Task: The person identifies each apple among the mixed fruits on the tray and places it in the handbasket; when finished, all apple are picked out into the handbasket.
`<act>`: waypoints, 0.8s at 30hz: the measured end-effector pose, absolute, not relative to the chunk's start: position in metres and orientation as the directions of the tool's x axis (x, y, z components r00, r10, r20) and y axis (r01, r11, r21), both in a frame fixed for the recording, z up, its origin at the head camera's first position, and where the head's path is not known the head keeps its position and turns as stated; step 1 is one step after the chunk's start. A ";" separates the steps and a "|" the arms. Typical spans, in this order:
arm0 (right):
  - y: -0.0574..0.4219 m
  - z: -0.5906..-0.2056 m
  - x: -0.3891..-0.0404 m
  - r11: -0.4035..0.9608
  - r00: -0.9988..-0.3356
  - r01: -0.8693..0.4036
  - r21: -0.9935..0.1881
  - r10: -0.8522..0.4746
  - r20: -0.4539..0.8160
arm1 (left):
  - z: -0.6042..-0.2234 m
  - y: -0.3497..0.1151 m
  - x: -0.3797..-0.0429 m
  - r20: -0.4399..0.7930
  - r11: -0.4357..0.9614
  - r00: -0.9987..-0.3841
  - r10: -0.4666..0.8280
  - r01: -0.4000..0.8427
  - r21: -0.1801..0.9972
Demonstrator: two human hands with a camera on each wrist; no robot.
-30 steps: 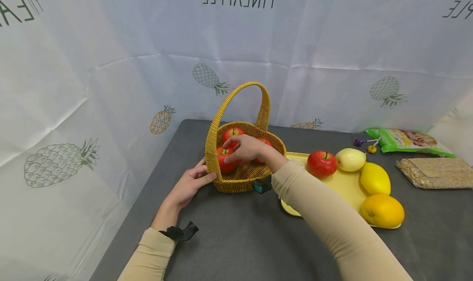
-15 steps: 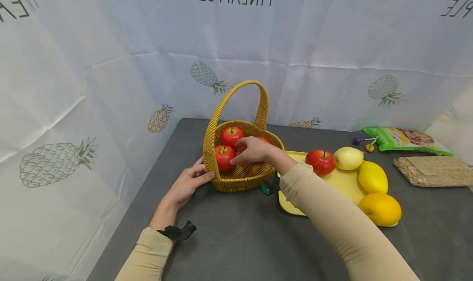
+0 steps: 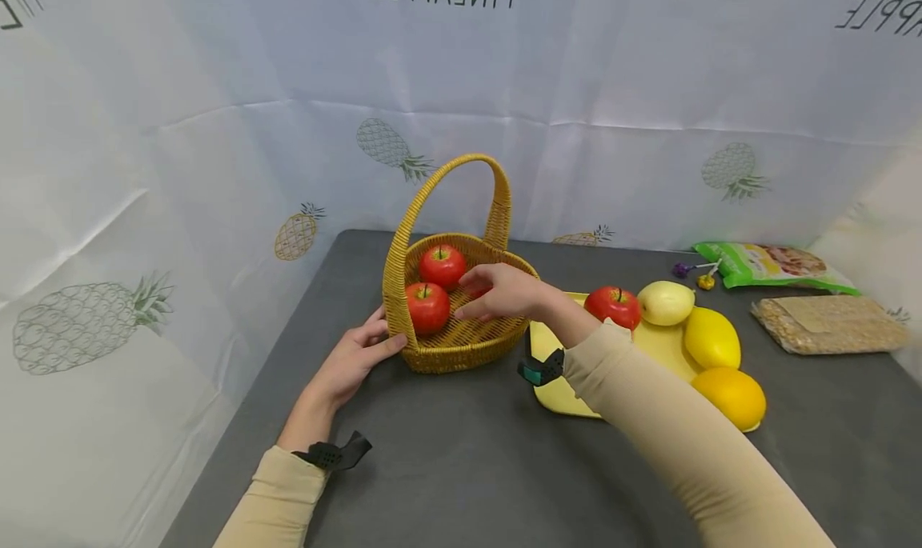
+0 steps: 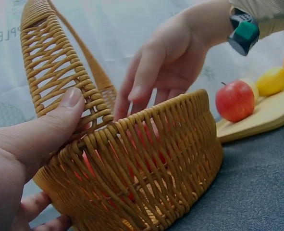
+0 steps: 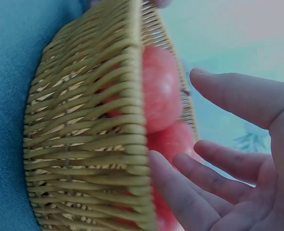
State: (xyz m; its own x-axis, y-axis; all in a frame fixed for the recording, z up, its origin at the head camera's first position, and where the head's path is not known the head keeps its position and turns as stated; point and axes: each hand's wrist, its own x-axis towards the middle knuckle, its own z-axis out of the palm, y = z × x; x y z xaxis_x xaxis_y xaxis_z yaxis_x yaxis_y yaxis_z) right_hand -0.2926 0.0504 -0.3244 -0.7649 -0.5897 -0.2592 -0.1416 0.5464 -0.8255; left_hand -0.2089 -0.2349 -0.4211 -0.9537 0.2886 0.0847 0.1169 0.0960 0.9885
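A brown wicker basket (image 3: 461, 359) with a tall arched handle stands on the grey table. Inside it, one red apple (image 3: 428, 310) sits at the front left and another red apple (image 3: 442, 266) behind it. A third red apple (image 5: 165, 219) is mostly hidden under my right hand in the head view. My left hand (image 3: 354, 362) grips the basket's left end, thumb at the handle's base and fingers along the outer wall. Over the basket's right half hovers my right hand (image 3: 508, 292), its fingers spread and slightly bent, holding nothing.
Right of the basket, a yellow tray (image 3: 565, 398) bears a red apple (image 3: 612, 306), a pale lemon (image 3: 666, 303), a yellow lemon (image 3: 711, 338) and an orange-yellow fruit (image 3: 731, 396). Beyond lie lollipops (image 3: 706, 282), a green packet (image 3: 778, 266) and a bag of grains (image 3: 828, 324).
My right hand has let go of the front left apple and drawn back to the right, its fingers spreading. The left hand keeps its hold on the basket. The head view has shifted slightly.
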 end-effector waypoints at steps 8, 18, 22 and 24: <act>0.075 -0.312 -0.281 0.561 -0.802 -0.166 -0.811 -0.555 -0.221 | -0.419 -0.240 -0.205 0.082 0.118 -0.950 0.300 0.123 0.985; 0.117 -0.310 -0.261 0.546 -0.866 -0.112 -0.830 -0.463 -0.188 | -0.419 -0.236 -0.206 0.079 0.117 -0.949 0.304 0.119 0.986; 0.131 -0.313 -0.257 0.480 -0.868 -0.065 -0.875 -0.459 -0.188 | -0.418 -0.236 -0.206 0.077 0.120 -0.949 0.305 0.118 0.986; 0.138 -0.314 -0.255 0.469 -0.872 -0.061 -0.881 -0.455 -0.182 | -0.418 -0.236 -0.205 0.078 0.120 -0.948 0.308 0.120 0.986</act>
State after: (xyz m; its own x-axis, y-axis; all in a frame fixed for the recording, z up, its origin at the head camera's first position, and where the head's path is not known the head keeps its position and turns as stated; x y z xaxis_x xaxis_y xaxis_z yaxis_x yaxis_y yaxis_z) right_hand -0.2554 0.1377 -0.3140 -0.8718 -0.4549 -0.1817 -0.0612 0.4691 -0.8810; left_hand -0.2051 -0.2362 -0.4183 -0.9483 0.3077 0.0777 0.1197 0.1201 0.9855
